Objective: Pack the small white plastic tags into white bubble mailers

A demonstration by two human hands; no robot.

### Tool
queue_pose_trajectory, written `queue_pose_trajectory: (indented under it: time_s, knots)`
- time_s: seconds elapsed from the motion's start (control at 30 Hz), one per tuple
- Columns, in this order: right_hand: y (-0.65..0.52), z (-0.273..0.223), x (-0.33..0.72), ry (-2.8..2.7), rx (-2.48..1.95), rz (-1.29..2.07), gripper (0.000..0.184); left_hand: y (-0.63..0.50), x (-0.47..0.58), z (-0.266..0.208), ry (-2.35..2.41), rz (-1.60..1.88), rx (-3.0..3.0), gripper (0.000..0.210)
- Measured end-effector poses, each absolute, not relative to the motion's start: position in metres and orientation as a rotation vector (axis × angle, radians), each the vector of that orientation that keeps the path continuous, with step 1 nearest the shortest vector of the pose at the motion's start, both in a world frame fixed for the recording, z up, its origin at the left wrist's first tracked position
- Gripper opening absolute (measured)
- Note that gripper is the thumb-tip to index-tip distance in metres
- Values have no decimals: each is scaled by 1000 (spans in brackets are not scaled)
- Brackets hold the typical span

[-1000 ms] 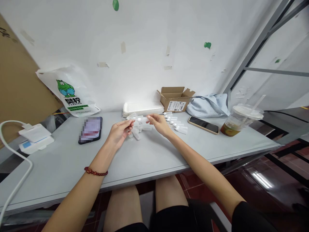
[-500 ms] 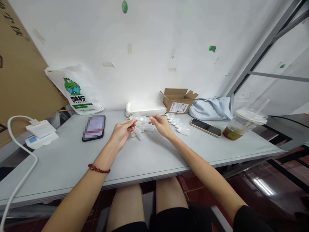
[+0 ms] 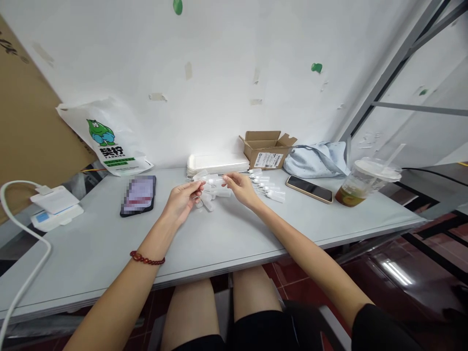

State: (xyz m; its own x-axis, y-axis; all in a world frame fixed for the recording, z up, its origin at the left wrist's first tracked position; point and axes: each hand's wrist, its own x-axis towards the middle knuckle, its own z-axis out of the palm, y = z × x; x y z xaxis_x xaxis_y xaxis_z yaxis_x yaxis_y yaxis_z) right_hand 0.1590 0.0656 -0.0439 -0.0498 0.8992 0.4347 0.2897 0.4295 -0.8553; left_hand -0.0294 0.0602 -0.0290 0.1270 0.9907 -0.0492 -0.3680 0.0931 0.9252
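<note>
Between my two hands is a small translucent plastic bottle (image 3: 215, 181) with a white top, lying roughly level above the table. The fingertips of my left hand (image 3: 179, 201) are pinched at its top end. My right hand (image 3: 240, 188) grips the other end between thumb and fingers. Several loose translucent bottle parts (image 3: 206, 202) lie under and beside my left hand. To the right of my right hand, several similar bottles (image 3: 275, 195) with white tops and thin tips lie in a row. My fingers hide part of the held bottle.
White shallow trays (image 3: 219, 163) are stacked against the wall, beside an open cardboard box (image 3: 268, 160). A phone (image 3: 309, 189), a drink cup (image 3: 356, 187) and a light blue cloth bag (image 3: 316, 160) are at right. Another phone (image 3: 139, 196), a plastic bag (image 3: 106, 141) and a white corded device (image 3: 56, 204) are at left.
The whole view has shifted slightly, so things sit a little further left in the picture. Both hands keep the same hold on the bottle.
</note>
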Motion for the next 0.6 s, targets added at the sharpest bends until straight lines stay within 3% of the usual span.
queue_pose_trajectory:
  time_s: [0.6]
  knots:
    - [61, -42, 158, -1608, -1078, 618, 30, 60, -30, -30, 905, 1251, 938, 33]
